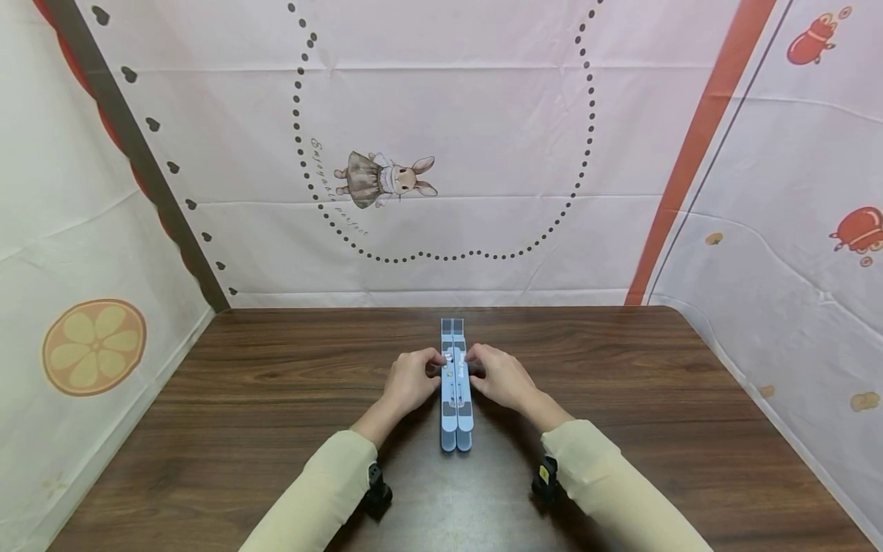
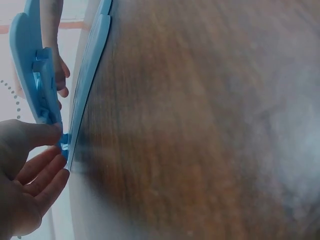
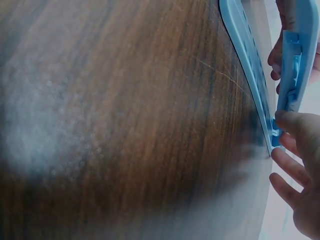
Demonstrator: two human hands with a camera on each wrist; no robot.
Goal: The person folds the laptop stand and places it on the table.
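A light blue folding laptop stand (image 1: 449, 418) with dark grey pads stands on the table, its long bars side by side and pointing away from me. My left hand (image 1: 411, 381) grips its left side with thumb and fingertips near the middle. On the opposite side my right hand (image 1: 503, 377) grips it in the same way. In the left wrist view, the upper bar (image 2: 25, 60) is tilted up from the lower bar (image 2: 94, 55), joined at the far end by my thumb. The right wrist view shows the same gap beside the lower bar (image 3: 245, 60); the fingertips behind the bars are partly hidden.
The stand is on a dark brown wooden table (image 1: 290, 360). A white printed cloth (image 1: 483, 153) hangs behind the table's far edge and along both sides. Dark wrist cameras (image 1: 376, 491) are strapped at both sleeves.
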